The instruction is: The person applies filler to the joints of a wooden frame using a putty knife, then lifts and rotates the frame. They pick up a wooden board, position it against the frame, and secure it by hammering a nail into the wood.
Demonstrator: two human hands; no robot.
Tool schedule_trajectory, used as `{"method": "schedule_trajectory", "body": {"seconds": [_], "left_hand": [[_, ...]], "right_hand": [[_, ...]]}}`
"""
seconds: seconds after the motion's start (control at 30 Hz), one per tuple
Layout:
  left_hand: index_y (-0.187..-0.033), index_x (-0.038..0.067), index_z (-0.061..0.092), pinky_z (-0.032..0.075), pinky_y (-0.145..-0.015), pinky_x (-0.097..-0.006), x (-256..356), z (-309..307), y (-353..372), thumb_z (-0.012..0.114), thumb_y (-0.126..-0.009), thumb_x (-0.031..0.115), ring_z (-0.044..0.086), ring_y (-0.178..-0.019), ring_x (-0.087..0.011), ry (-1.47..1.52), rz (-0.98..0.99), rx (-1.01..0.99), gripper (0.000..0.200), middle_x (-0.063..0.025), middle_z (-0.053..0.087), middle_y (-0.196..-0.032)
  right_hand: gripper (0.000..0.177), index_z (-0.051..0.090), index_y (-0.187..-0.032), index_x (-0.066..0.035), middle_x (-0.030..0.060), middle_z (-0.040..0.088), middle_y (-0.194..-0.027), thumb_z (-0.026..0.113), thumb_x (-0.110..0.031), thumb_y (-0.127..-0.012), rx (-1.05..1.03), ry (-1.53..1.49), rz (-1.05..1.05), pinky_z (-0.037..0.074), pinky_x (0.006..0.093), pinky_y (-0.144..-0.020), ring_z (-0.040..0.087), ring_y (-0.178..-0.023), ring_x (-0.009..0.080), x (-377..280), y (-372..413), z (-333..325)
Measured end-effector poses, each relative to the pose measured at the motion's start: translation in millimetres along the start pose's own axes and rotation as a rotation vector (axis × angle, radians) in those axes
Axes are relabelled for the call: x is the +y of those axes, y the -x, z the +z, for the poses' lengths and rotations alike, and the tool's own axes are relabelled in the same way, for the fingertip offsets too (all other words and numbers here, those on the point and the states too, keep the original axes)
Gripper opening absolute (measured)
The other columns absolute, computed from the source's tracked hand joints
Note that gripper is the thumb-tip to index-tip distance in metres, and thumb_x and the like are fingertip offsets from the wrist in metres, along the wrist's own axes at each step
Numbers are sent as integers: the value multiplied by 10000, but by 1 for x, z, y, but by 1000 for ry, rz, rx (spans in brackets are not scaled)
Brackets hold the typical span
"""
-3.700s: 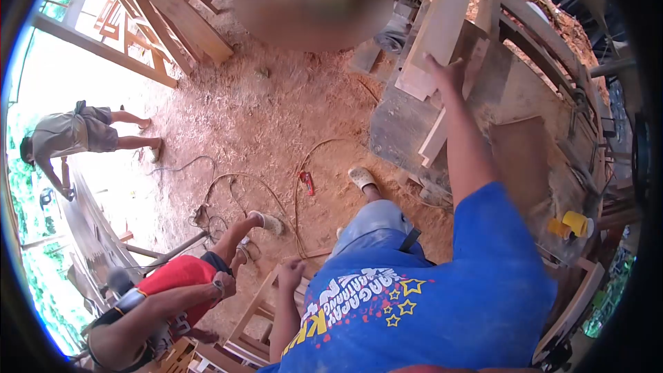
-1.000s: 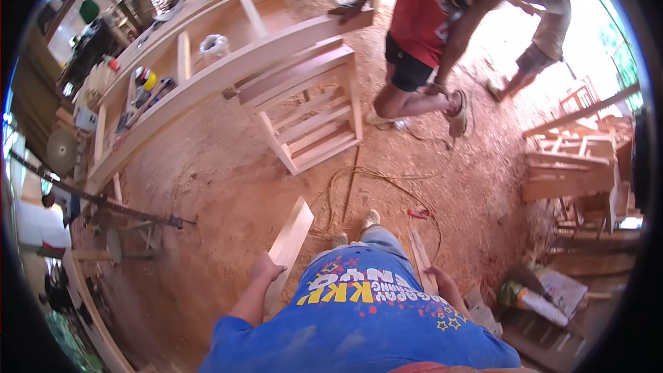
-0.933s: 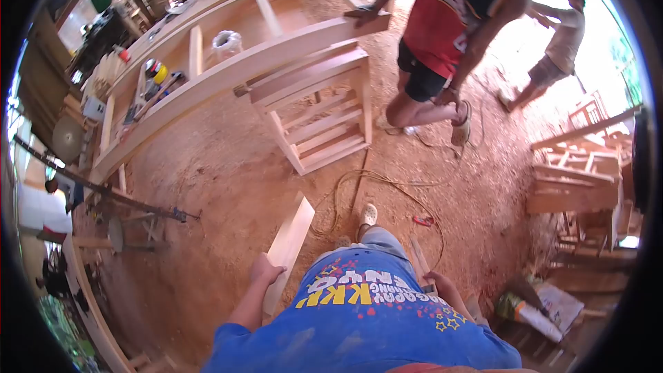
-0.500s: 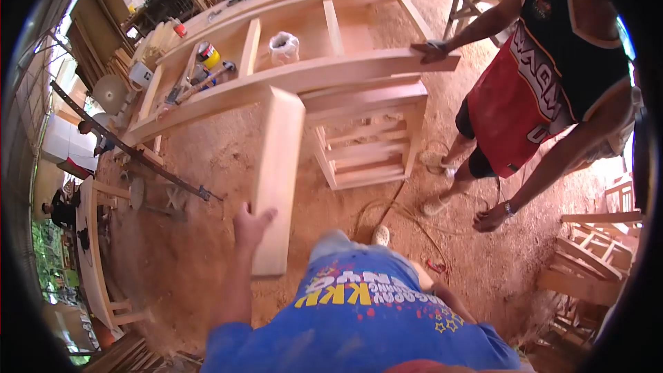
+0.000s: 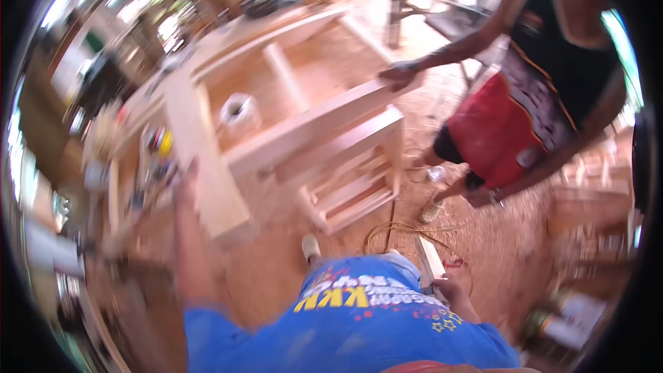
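Observation:
My left hand (image 5: 185,183) is closed on the near side of a thick wooden plank (image 5: 210,166), blurred by motion. The plank slants across the near rail of a large wooden frame (image 5: 311,128) and overlaps it in this view. Low at the right, beside my blue shirt, my right hand (image 5: 452,291) grips a short pale piece of wood (image 5: 431,257) that points up and away. A slatted wooden piece (image 5: 359,190) stands below the big frame.
Another person (image 5: 511,103) stands at the right with one hand on the big frame's rail. A white bucket (image 5: 238,112) and a yellow can (image 5: 162,141) sit within the frame. A cord (image 5: 387,231) loops over the ground. Stacked wooden parts (image 5: 594,200) lie at far right.
The plank in my left hand has swung left and up, now overlapping the frame. A wood piece now shows in my right hand. My view has turned, blurring the scene.

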State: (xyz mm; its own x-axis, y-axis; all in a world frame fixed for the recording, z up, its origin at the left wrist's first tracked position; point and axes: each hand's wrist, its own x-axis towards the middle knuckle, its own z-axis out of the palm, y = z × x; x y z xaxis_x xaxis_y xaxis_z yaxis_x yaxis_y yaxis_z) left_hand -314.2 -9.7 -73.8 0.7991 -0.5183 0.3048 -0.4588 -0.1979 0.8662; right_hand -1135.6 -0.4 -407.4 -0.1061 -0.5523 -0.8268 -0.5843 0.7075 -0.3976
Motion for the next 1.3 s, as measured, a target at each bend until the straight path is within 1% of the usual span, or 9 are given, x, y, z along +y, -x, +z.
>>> {"method": "schedule_trajectory", "body": {"seconds": [0.07, 0.27, 0.53, 0.7, 0.83, 1.0, 1.1, 1.23, 1.3], "left_hand": [[-1435, -71, 546, 420, -1121, -347, -39, 9, -79, 704, -987, 412, 553, -1306, -236, -21, 56, -35, 677, -159, 581, -1442], [-1456, -87, 512, 418, -1127, -347, -139, 19, -217, 692, -993, 423, 549, -1315, -238, 98, -208, -305, 712, -164, 571, -1458], [-1484, -109, 466, 416, -1134, -346, -206, 38, -260, 676, -1002, 438, 544, -1327, -240, 272, -439, -534, 759, -170, 556, -1479], [-1444, -147, 485, 426, -1126, -347, -242, 44, -257, 647, -1022, 401, 557, -1312, -238, 424, -471, -500, 710, -180, 567, -1463], [-1400, -153, 531, 446, -1108, -360, -296, 63, -274, 639, -1023, 384, 572, -1298, -242, 543, -387, -439, 665, -183, 565, -1466], [-1354, -63, 568, 499, -1022, -415, -174, 40, -219, 715, -927, 269, 618, -1194, -304, -572, -72, -85, 560, -201, 608, -1343], [-1256, -3, 634, 513, -963, -416, -67, 39, -169, 766, -835, 144, 640, -1083, -328, -455, 460, 43, 466, -188, 658, -1151], [-1149, 27, 672, 524, -925, -378, 59, 96, -34, 805, -774, 78, 652, -1055, -292, 188, 232, -870, 401, -132, 687, -1132], [-1293, 72, 619, 506, -1034, -429, 87, 130, 36, 893, -726, 219, 636, -1195, -352, 66, 670, -1155, 647, -178, 655, -1271]], "right_hand": [[687, 701, -1201, 48, 225, 732, -1032, 877, -276, -621, 105, 47, 136, 584, 460, -766, 727, -922, 322, -74, 91, 36], [636, 743, -1123, 63, 230, 733, -1055, 846, -350, -650, 378, -461, 390, 558, 479, -788, 705, -871, 349, -56, 168, 164], [527, 689, -1150, 78, 231, 680, -1027, 791, -226, -732, 462, -838, 480, 549, 498, -735, 679, -872, 364, 25, 175, 283], [408, 695, -1148, 70, 172, 720, -1007, 707, -227, -868, 304, -856, 550, 561, 391, -774, 699, -840, 256, -115, 270, 263], [429, 723, -1185, 51, 172, 741, -1063, 691, -261, -894, 272, -639, 383, 559, 383, -800, 714, -917, 208, -67, 214, 263], [770, 659, -1337, -1, 207, 706, -1233, 852, -407, -712, 223, -150, 240, 546, 406, -959, 680, -1139, 298, -73, 168, 222], [913, 615, -1417, -107, 233, 667, -1330, 883, -503, -638, 198, 275, 63, 515, 424, -1053, 650, -1226, 367, -134, 180, 179], [895, 579, -1444, -194, 207, 666, -1324, 882, -475, -650, 16, 636, -155, 510, 470, -1030, 638, -1209, 406, -232, 210, 119], [868, 577, -1430, -222, 188, 656, -1317, 877, -460, -651, -28, 797, -277, 496, 489, -1036, 620, -1220, 404, -283, 227, 100]]}}
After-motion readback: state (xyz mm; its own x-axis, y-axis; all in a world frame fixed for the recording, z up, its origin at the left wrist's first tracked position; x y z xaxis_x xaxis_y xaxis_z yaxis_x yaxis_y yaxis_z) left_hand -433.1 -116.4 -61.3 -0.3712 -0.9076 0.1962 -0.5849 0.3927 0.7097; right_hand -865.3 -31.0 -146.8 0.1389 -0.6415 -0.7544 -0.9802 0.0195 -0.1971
